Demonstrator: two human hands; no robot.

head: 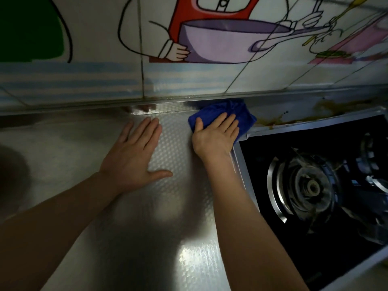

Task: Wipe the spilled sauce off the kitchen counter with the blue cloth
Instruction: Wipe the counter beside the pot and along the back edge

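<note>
While flat, right hand's fingers atop blue cloth.

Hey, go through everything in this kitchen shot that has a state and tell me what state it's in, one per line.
blue cloth: bunched, pressed flat on the counter under the right hand.
right hand: palm down on the cloth, fingers spread.
left hand: empty, flat on the counter.
sauce: still smeared along the counter behind the stove.
counter: dirty on the right only.
stove burner: no flame visible.
</note>
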